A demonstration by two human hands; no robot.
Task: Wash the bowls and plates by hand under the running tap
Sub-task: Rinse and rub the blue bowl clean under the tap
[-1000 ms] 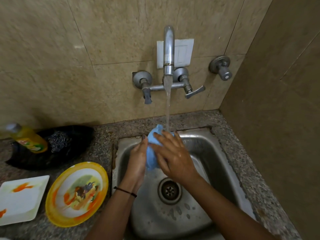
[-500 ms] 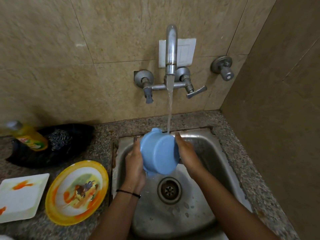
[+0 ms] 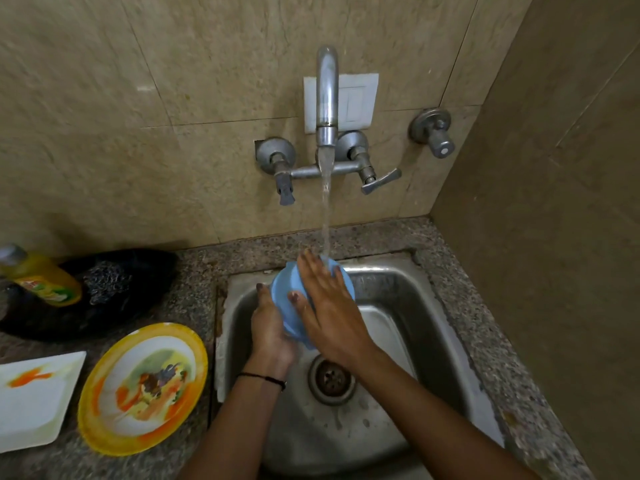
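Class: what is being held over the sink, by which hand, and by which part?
The blue bowl. The left hand has its grip on the bowl's lower left side; the right hand lies flat across it.

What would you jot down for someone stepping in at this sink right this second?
Left hand: holds the blue bowl over the sink, under the running tap.
Right hand: open, fingers flat on the bowl.
On the counter left of the sink: round yellow plate and white square plate, both stained.
Done: no washed dish in view.
Left: probably finish the bowl, then wash both plates.
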